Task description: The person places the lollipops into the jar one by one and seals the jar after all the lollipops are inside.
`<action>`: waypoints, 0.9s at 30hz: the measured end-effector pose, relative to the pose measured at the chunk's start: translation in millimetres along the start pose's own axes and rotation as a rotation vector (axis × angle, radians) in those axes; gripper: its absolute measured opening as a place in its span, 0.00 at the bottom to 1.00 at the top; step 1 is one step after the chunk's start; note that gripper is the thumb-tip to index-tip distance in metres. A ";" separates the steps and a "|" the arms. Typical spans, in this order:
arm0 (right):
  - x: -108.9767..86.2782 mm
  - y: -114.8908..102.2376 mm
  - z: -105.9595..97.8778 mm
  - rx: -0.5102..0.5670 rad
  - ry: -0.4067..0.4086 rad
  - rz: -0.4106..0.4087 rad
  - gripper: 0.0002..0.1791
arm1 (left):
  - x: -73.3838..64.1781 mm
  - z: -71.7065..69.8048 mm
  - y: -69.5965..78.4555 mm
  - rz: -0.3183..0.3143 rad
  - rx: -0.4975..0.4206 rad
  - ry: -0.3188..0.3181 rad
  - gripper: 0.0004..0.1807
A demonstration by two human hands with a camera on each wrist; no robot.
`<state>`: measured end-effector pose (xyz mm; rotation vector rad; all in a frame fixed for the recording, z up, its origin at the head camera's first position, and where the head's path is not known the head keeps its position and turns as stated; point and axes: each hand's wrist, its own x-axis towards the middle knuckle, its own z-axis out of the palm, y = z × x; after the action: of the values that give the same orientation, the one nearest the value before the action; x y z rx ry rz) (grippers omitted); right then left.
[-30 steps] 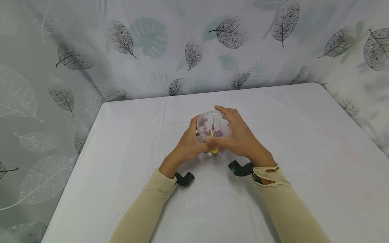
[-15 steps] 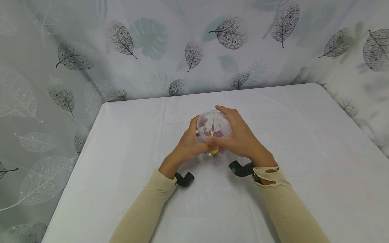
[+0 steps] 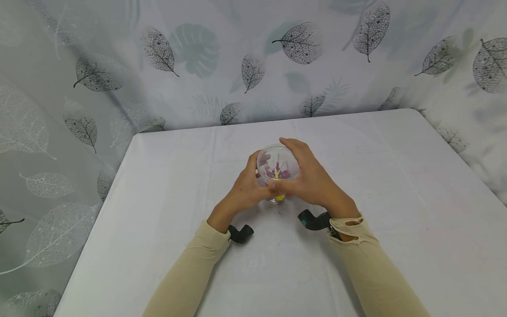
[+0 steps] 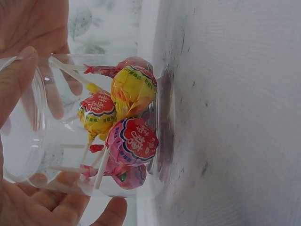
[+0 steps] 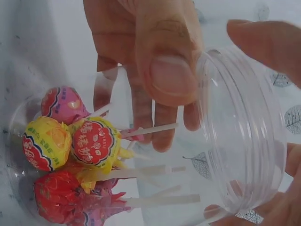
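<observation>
A clear plastic jar (image 3: pixel 277 158) stands upright near the middle of the table, holding several wrapped lollipops. Yellow (image 4: pixel 134 89) and pink lollipops (image 4: pixel 131 143) show in the left wrist view, and a red lollipop (image 5: pixel 56 195) in the right wrist view. My left hand (image 3: pixel 243 189) grips the jar's body from the left. At the ridged top end (image 5: pixel 235 122), my right hand (image 3: pixel 310 176) holds the jar with thumb in front and fingers behind. Whether a separate clear lid sits on that end, I cannot tell.
A white cloth (image 3: pixel 178 176) covers the table, with small dark marks below the jar. Leaf-patterned curtains (image 3: pixel 206 88) hang behind and beside it. Black curved mounts sit at the left wrist (image 3: pixel 240 234) and right wrist (image 3: pixel 314 219).
My right hand has shifted very slightly leftward at the jar's top. The jar and my left hand stay where they were.
</observation>
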<state>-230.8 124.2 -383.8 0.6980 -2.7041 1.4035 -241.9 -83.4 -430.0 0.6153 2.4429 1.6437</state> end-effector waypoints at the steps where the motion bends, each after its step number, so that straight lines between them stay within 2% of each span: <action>1: -0.2 0.1 -0.5 0.008 -0.008 0.003 0.56 | 0.0 -0.1 0.2 0.000 -0.003 -0.002 0.57; 4: -0.3 -0.7 -1.5 0.024 -0.017 0.013 0.54 | 0.0 -0.4 0.2 -0.002 -0.014 -0.002 0.58; 11: 0.3 -2.8 -0.1 -0.002 0.024 0.016 0.54 | 0.4 -0.4 -0.5 -0.012 -0.025 0.001 0.57; 20: -0.1 -2.0 -1.2 0.014 0.008 0.000 0.52 | 0.2 -0.4 -0.7 -0.004 -0.021 0.000 0.56; 24: 0.2 -2.8 -0.3 -0.001 0.029 0.004 0.53 | -0.1 -0.9 -0.8 -0.008 -0.015 0.000 0.56; 27: 0.2 -2.1 -0.2 -0.003 0.012 -0.008 0.55 | 0.1 -1.0 -1.2 -0.003 -0.008 -0.001 0.56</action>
<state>-230.1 123.3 -382.0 0.6974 -2.6905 1.3970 -242.7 -84.6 -430.7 0.6108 2.4339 1.6505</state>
